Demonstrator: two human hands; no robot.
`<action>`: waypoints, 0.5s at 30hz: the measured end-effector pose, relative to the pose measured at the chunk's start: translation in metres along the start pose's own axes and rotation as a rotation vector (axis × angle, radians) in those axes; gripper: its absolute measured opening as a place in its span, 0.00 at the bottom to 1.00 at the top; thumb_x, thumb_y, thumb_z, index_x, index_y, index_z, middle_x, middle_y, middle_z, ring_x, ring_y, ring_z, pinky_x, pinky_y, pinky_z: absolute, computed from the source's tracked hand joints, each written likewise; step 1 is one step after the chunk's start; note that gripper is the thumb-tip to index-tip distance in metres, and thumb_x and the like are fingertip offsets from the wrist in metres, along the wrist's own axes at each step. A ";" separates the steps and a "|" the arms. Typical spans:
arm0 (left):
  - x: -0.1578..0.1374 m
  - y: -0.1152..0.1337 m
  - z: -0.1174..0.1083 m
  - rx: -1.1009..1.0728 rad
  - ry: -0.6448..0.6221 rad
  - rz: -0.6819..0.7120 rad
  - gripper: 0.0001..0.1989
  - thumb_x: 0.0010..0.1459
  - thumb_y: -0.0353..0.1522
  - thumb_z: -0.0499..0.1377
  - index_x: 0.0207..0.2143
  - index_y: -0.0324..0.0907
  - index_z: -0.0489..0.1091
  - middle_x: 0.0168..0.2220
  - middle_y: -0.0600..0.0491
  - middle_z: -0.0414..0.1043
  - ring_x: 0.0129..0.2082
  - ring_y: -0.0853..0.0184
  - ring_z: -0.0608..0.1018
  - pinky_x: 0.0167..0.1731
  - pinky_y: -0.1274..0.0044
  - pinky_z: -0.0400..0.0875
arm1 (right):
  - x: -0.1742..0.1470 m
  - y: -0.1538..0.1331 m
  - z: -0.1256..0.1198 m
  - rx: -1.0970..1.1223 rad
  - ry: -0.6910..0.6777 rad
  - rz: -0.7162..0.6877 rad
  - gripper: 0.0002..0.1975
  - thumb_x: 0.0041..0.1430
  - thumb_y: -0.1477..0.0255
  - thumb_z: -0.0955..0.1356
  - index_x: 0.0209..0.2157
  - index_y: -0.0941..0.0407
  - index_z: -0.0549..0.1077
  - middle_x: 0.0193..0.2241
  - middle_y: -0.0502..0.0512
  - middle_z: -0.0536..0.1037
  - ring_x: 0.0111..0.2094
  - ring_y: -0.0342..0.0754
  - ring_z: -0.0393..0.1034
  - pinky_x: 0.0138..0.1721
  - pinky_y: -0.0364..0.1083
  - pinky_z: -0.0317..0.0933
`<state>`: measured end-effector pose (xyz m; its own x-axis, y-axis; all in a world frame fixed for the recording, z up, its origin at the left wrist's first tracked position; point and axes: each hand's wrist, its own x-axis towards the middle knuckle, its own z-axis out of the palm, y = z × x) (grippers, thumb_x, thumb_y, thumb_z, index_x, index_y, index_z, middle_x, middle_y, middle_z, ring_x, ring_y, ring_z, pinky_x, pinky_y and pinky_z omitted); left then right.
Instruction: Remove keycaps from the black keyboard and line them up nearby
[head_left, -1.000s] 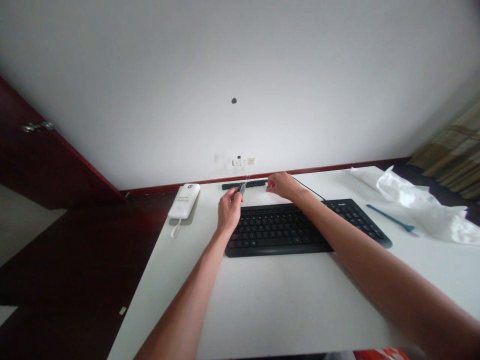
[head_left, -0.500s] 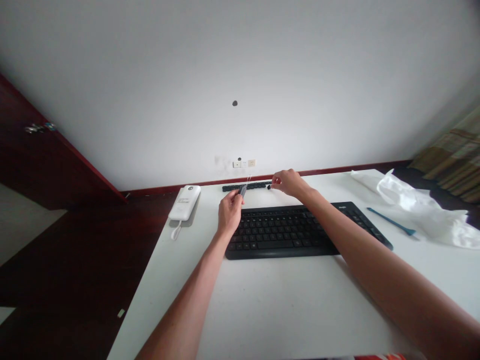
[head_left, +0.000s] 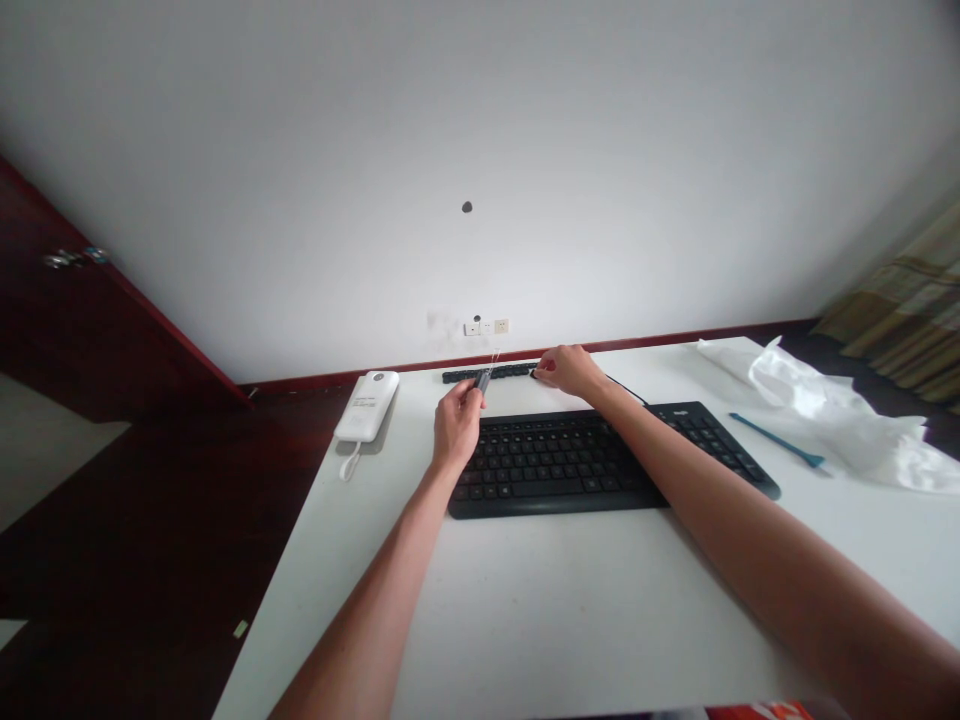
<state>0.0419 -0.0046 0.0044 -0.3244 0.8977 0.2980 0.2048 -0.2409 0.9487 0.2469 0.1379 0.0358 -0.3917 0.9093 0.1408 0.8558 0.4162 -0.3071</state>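
Right hand slips leftward, pinching one small black keycap; left hand, same spot, pinches one grey-handled wire tool!

The keyboard lay on the table, power bank to its left, brush to its right, keycaps behind.

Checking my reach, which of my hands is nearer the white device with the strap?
Left. Your left hand is to the right of the white device; your right hand is farther right, beyond the keyboard.
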 end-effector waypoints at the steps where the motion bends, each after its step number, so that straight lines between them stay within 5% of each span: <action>1: 0.000 0.000 0.000 0.000 0.000 0.001 0.13 0.63 0.36 0.54 0.32 0.40 0.74 0.26 0.55 0.69 0.22 0.72 0.64 0.23 0.79 0.56 | -0.001 0.000 -0.003 0.013 -0.012 -0.001 0.08 0.57 0.70 0.70 0.32 0.57 0.83 0.27 0.57 0.82 0.29 0.49 0.72 0.33 0.45 0.62; 8: 0.000 0.000 0.000 -0.002 -0.002 0.008 0.12 0.63 0.36 0.54 0.31 0.40 0.74 0.26 0.55 0.68 0.23 0.72 0.65 0.23 0.79 0.57 | -0.005 0.003 -0.019 0.136 -0.205 -0.015 0.17 0.57 0.70 0.68 0.16 0.57 0.75 0.15 0.51 0.74 0.21 0.44 0.68 0.29 0.44 0.59; 15: 0.000 -0.001 0.000 0.014 0.006 0.009 0.13 0.63 0.36 0.54 0.32 0.40 0.74 0.26 0.55 0.68 0.23 0.71 0.65 0.24 0.79 0.57 | 0.000 0.013 -0.022 0.156 -0.146 -0.008 0.10 0.57 0.69 0.70 0.25 0.56 0.81 0.19 0.51 0.78 0.24 0.45 0.74 0.29 0.43 0.63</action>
<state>0.0421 -0.0044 0.0036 -0.3282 0.8931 0.3076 0.2205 -0.2443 0.9443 0.2652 0.1429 0.0524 -0.4532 0.8914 0.0091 0.7940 0.4082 -0.4504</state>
